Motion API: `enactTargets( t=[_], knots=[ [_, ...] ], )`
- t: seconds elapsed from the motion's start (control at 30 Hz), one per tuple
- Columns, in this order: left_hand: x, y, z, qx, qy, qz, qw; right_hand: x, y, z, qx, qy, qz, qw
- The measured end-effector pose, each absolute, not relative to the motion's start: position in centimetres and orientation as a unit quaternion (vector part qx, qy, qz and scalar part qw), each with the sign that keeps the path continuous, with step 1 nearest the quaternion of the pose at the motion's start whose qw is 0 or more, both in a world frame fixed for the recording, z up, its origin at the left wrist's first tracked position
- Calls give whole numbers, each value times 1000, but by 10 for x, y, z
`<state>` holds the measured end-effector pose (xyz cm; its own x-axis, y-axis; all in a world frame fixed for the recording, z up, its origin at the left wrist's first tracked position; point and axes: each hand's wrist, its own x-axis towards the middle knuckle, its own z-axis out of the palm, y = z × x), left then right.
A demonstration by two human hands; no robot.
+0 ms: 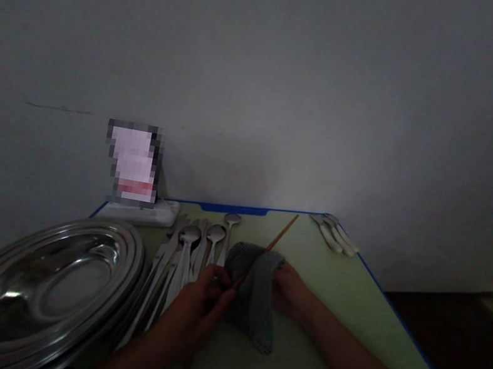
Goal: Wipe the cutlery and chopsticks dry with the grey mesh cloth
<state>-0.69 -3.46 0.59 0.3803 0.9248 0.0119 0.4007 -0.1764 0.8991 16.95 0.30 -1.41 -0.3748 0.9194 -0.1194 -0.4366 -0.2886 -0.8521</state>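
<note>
In the head view a thin brown stick, like a chopstick, slants up and away over the table. My left hand pinches its near end between thumb and fingers. A grey-green cloth is draped around the stick's middle and hangs down toward the tabletop. On the right side my right hand is closed on the cloth, its fingertips partly hidden behind the fabric. Close beside my left hand lie several metal spoons and table knives, handles toward me.
Stacked metal plates fill the near left. Behind them a pixelated phone-like screen stands on a white block. Pale-handled cutlery lies at the far right of the blue-edged table. A grey wall rises behind.
</note>
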Motion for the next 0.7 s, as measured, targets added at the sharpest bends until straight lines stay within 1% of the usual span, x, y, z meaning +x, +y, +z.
enactTargets(
  t=[0.3,0.53,0.63,0.7],
  knots=[
    [-7,-38,4,733,444,295,422,168,1,-14,-356,-308,724,504],
    [-9,-41,4,709,430,315,462,166,3,-15,-368,-302,735,483],
    [-9,-40,2,685,444,344,463,161,14,-18,-373,-324,708,505],
    [-10,-39,2,661,450,373,470,153,27,-23,-371,-376,681,508]
  ],
)
